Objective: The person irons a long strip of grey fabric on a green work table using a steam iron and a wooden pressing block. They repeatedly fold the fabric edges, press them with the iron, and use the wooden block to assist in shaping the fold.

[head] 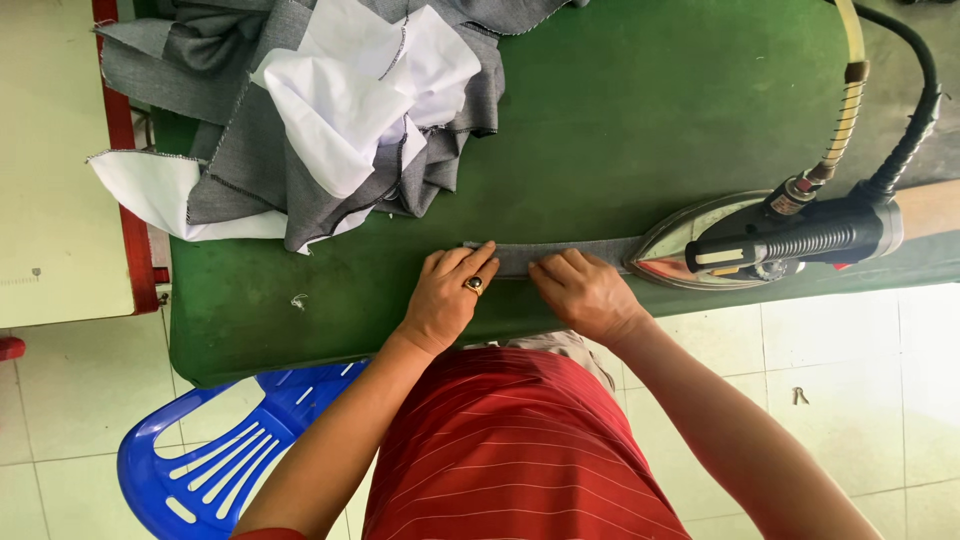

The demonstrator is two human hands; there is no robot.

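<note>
Green ironing board (620,110), hands (515,290) covering grey strip (600,250), iron (770,240) over its end

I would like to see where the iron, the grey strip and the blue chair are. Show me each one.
iron (700,235): head view, on its metal body, left of the handle.
grey strip (590,250): head view, on the bare part between the right hand and the iron.
blue chair (215,455): head view, on the slotted plastic back.

No packages, signs or screens anywhere in view. Only possible label: small pale strip on black iron handle (722,256), right side of green board, too small to tell whether a label or bare trim.
</note>
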